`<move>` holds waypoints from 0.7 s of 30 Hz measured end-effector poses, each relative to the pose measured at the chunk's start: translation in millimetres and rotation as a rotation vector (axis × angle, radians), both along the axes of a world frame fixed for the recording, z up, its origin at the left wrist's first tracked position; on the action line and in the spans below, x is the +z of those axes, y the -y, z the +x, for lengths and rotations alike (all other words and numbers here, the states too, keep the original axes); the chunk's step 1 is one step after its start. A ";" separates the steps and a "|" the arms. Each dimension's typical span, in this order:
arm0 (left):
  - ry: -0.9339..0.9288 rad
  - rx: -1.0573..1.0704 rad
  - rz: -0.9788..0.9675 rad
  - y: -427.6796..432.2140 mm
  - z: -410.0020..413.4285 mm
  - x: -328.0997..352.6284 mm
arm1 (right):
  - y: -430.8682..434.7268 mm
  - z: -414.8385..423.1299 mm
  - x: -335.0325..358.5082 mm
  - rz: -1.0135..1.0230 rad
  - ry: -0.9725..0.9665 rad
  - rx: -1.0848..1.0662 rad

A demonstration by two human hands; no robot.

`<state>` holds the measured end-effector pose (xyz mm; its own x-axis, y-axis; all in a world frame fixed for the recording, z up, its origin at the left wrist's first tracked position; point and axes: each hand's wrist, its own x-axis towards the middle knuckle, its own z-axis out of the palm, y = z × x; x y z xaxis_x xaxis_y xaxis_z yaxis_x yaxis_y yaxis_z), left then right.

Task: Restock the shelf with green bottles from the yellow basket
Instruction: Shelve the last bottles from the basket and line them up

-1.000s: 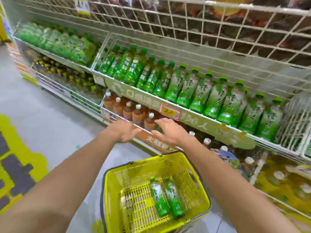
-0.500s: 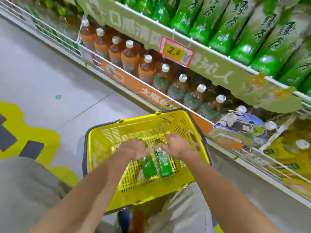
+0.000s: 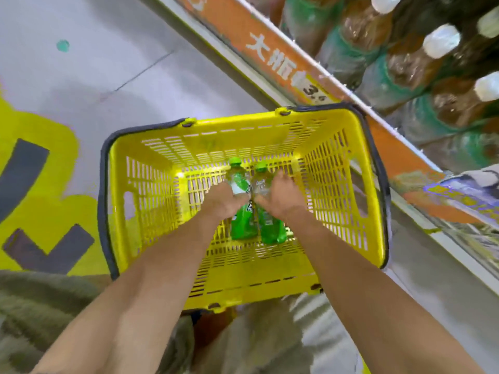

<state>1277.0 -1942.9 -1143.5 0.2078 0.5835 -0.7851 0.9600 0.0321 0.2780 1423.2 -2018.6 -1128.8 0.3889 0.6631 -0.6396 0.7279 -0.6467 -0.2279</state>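
Together, left hand (image 3: pixel 220 202) and right hand (image 3: pixel 279 199) grip two green bottles (image 3: pixel 243 225).

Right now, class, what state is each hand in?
Left hand: closed round the left green bottle in the basket.
Right hand: closed round the right green bottle.

Left hand (image 3: pixel 221 201) grips left bottle (image 3: pixel 243 224), right hand (image 3: pixel 278 196) grips right bottle (image 3: pixel 270 228). Bottles touching, side by side mid basket (image 3: pixel 243 130), caps toward its far wall. Shelf (image 3: pixel 270 51) by far-right corner.
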 end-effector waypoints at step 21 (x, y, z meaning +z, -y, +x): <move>0.698 0.243 -0.109 -29.5 -19.1 144.9 | 7.7 23.2 163.6 0.546 -0.265 -0.348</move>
<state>1257.9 -1913.4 -998.6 0.5543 0.6029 -0.5738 0.5236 0.2833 0.8035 1446.5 -2026.3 -965.3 0.5136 0.7820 -0.3530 0.3742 -0.5744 -0.7280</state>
